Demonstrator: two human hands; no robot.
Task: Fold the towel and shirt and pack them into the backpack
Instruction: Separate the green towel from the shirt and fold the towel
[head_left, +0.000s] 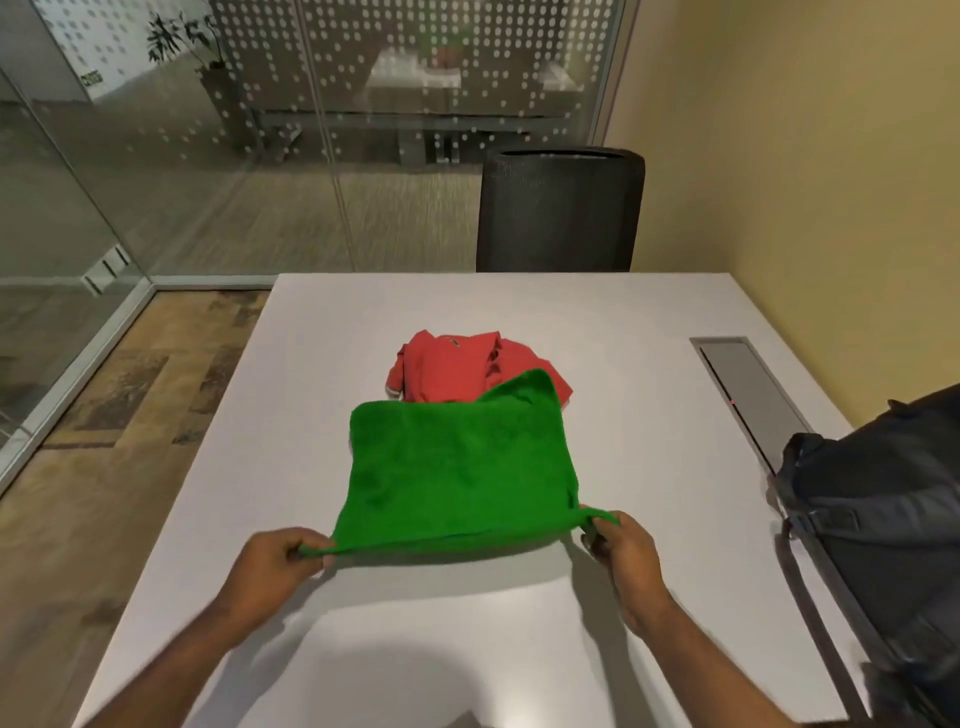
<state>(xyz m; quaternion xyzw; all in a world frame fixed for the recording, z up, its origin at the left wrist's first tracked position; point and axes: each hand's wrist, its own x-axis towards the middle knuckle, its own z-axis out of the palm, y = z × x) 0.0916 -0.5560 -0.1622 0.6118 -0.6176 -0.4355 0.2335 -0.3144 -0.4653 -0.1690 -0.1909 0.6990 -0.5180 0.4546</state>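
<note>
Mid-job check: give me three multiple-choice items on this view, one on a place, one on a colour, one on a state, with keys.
1. Where is the backpack? A. at the table's right edge B. on the chair C. on the floor
2. The towel is: A. red B. green C. white
3. The towel is: A. packed B. lying untouched C. held by both hands

Key: 1 A, it sits at the right side. 2 B, green; the shirt is red. 3 C, left hand and right hand each have a grip on a near corner.
</note>
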